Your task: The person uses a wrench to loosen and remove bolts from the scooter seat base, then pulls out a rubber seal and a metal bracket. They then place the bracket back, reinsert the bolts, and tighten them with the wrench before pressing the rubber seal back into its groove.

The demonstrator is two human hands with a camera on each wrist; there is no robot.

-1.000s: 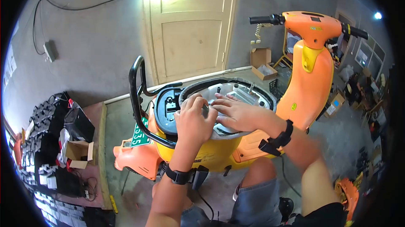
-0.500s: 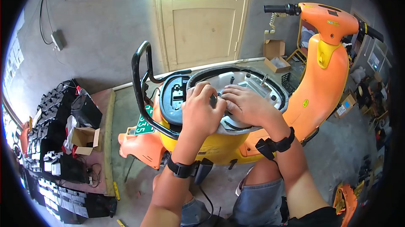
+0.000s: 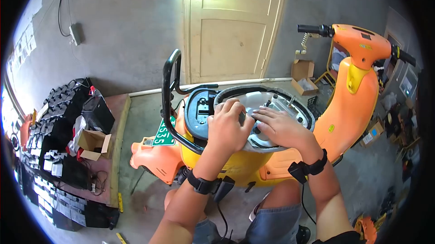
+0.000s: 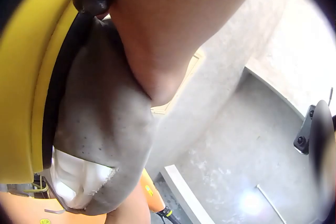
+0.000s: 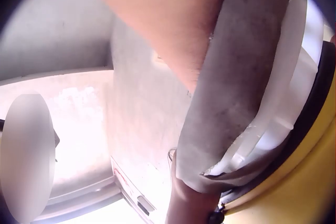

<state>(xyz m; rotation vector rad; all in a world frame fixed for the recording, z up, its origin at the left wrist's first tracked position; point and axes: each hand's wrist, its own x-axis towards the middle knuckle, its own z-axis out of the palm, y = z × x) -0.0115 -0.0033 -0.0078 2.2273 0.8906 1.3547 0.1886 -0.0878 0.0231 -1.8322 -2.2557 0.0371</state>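
An upturned scooter seat lies across the yellow body [image 3: 240, 166] of an orange scooter. Its white plastic base [image 3: 257, 98] faces up, and a grey seat cover [image 4: 105, 111] wraps the side and folds over the rim. My left hand [image 3: 229, 128] grips the near edge of the cover, knuckles bent, thumb toward the forefinger. Beside it my right hand [image 3: 286, 130] lies over the near right part, fingers fairly straight, pressing inward on the seat. Both palms hide the near rim. In the right wrist view the grey cover [image 5: 236, 77] runs beneath my hand, fingertips hidden.
A black grab rail [image 3: 167, 81] rises left of the seat, by an open black compartment [image 3: 199, 113]. The orange front shield [image 3: 362, 94] stands to the right. Stacked black batteries [image 3: 59, 130] and an open cardboard box [image 3: 95, 144] are at the left. A door [image 3: 231, 44] is behind.
The head view has shifted, so the scooter appears further right. Both hands stay at the near side of the seat, with the right fingers slightly shifted on it.
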